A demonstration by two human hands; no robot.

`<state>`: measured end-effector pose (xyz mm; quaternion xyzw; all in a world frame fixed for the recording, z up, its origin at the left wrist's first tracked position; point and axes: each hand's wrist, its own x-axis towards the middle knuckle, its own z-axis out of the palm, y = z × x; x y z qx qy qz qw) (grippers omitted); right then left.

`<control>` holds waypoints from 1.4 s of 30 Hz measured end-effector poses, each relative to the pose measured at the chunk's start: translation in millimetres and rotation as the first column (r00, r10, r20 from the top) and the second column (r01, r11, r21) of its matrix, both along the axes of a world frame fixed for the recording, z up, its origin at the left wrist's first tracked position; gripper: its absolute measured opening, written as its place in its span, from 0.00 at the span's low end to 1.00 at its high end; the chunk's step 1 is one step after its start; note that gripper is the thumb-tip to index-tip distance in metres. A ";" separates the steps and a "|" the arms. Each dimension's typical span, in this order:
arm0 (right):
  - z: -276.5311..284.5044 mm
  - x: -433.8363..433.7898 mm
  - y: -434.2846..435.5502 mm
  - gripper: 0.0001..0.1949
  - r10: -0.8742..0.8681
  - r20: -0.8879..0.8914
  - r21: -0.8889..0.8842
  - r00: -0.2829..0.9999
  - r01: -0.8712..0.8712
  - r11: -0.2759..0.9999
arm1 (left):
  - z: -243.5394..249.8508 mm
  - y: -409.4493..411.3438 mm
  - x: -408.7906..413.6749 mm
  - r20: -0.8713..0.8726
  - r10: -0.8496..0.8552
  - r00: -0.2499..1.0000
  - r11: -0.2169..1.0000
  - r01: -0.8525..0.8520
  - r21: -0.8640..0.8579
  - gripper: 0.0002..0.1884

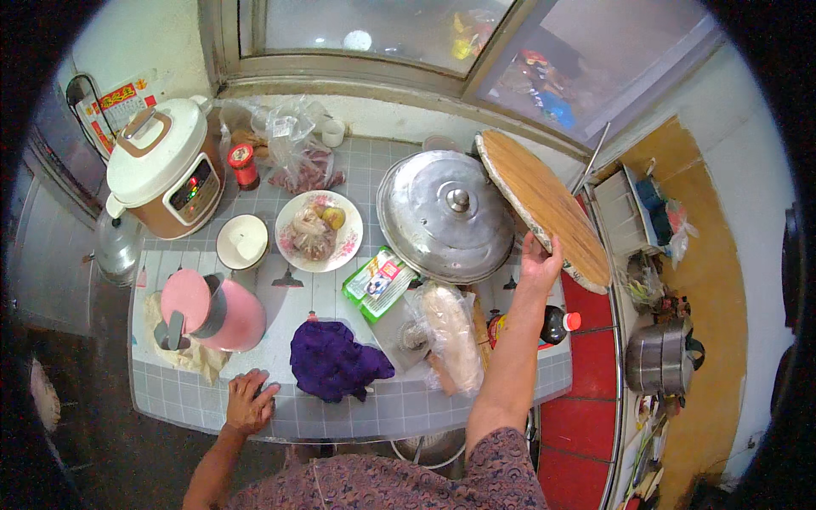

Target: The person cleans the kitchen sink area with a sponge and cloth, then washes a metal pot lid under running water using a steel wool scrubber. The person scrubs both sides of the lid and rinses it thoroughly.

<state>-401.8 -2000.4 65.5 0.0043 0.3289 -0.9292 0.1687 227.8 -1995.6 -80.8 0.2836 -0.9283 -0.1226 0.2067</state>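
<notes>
My right hand (540, 258) grips the lower left edge of a round wooden board (545, 204), which is tilted beside a domed metal lid (449, 213) with a knob. My left hand (250, 401) rests on the front left edge of the covered table (408, 408), holding nothing, its fingers slightly apart. Between the hands lie a crumpled purple cloth (338, 362), a green and white packet (380, 282) and a long pale item in a clear plastic bag (451, 335). A dark bottle with a red cap (561, 325) lies beyond my right forearm.
A pink jug (233, 312), an empty-looking bowl (243, 242) and a floral plate (349, 245) with bagged food stand at the left. Behind them are a multicooker (166, 169), a red-lidded jar (243, 167) and plastic bags (296, 146). A metal pot (656, 357) stands at the right.
</notes>
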 end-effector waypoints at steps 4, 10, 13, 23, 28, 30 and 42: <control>-37.8 23.6 3.8 0.20 0.051 0.086 0.157 0.995 -0.065 0.985 | 3.6 2.4 1.2 0.053 0.005 0.999 0.999 -0.008 0.049 0.22; -77.2 53.4 14.4 0.09 0.161 0.087 0.582 0.983 -0.181 0.793 | 2.3 0.4 -0.9 0.044 0.007 0.999 1.000 -0.008 0.022 0.21; -85.2 64.4 20.6 0.08 0.157 0.057 0.685 0.986 -0.153 0.712 | 1.3 0.5 -0.6 0.030 0.002 1.000 1.000 -0.002 0.021 0.22; -111.5 150.6 1.5 0.19 0.418 0.254 0.463 0.872 -0.489 0.739 | -3.0 0.8 3.8 0.046 0.015 0.999 0.998 -0.018 0.056 0.22; -106.6 166.1 -22.3 0.20 0.538 0.075 0.638 0.839 -0.455 0.621 | -5.1 1.6 3.8 0.052 0.022 0.998 0.999 -0.025 0.049 0.21; -127.8 158.8 -28.2 0.20 0.528 0.179 0.494 0.830 -0.540 0.681 | -2.3 0.7 1.6 0.042 0.016 0.999 0.998 -0.018 0.056 0.21; -140.7 176.9 -49.4 0.16 0.241 0.383 0.283 0.892 -0.362 0.888 | -1.4 0.4 2.4 0.043 0.020 0.999 0.999 -0.022 0.034 0.20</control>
